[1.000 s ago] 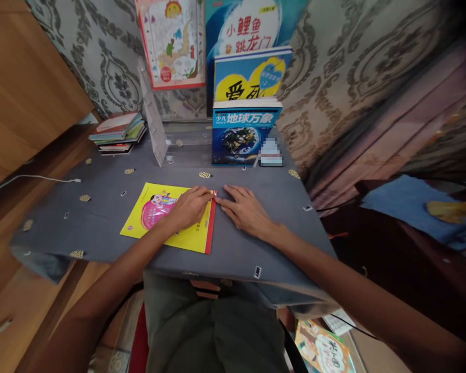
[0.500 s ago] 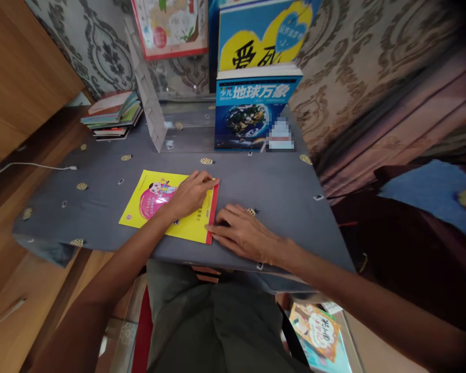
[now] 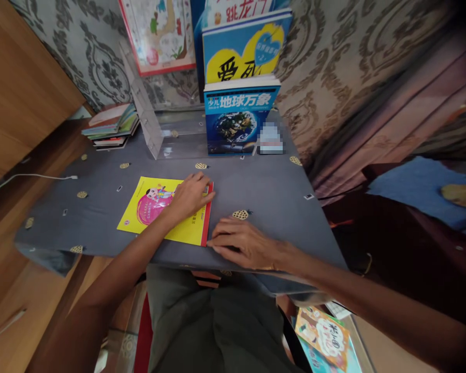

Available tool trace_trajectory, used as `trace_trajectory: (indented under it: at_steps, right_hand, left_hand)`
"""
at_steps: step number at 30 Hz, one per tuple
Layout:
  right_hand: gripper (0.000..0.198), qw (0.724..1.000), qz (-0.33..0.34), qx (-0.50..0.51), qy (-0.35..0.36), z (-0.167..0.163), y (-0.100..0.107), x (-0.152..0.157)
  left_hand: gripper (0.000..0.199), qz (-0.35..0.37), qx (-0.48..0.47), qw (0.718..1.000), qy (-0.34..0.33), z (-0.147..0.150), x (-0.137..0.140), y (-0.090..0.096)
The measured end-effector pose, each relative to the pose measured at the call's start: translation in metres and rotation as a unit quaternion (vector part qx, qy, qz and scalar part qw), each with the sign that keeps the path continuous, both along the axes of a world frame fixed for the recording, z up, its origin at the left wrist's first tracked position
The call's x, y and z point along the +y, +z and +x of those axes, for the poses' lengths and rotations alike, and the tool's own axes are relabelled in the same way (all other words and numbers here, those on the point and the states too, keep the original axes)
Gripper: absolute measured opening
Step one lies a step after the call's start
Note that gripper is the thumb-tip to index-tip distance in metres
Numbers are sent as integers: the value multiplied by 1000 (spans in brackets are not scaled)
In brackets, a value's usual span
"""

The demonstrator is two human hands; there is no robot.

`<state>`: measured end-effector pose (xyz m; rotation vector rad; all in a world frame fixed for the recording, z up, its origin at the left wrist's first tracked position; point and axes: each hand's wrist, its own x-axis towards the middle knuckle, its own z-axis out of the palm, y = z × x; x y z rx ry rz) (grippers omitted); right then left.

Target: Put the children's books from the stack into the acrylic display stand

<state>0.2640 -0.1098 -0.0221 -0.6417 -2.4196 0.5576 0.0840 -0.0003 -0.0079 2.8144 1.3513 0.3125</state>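
Observation:
A yellow booklet (image 3: 186, 235) with a red edge strip and a pink cartoon picture lies flat on the cloth-covered table (image 3: 256, 186). My left hand (image 3: 192, 196) rests palm down on its right part, fingers stretched out, and covers some of the cover. Beside the booklet's lower right corner, my right hand (image 3: 243, 241) lies on the cloth with its fingers loosely bent and apart. Its fingertips are at the red edge; whether they touch it I cannot tell. Nothing shows in its fingers.
A clear stand (image 3: 149, 122) at the back holds upright books, in front a blue Earth book (image 3: 236, 122). Left of it is a book stack (image 3: 112, 124). A white cable (image 3: 42, 176) lies at the left. More books (image 3: 326, 336) sit low at the right.
My left hand has settled flatter on the booklet. My right hand has slid slightly down along the red edge. The view has tilted up a little, showing more of the upright books.

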Motion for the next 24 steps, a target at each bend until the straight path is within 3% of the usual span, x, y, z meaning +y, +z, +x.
trace_trajectory:
  at_steps: [4,13,19,24]
  right_hand:
    - [29,996,-34,32,-73,7,-3,10]
    - [29,977,-84,91,-175,16,-3,16]
    - [29,972,-37,30,-229,19,-10,30]
    - [41,973,20,-45,-227,12,-13,48]
  left_hand:
    - [20,-2,41,997,63,19,-8,7]
    - [8,-19,16,995,92,23,-6,10]
    - [9,8,1,997,82,16,-6,3]
    - [12,16,-44,999,22,4,-10,-6]
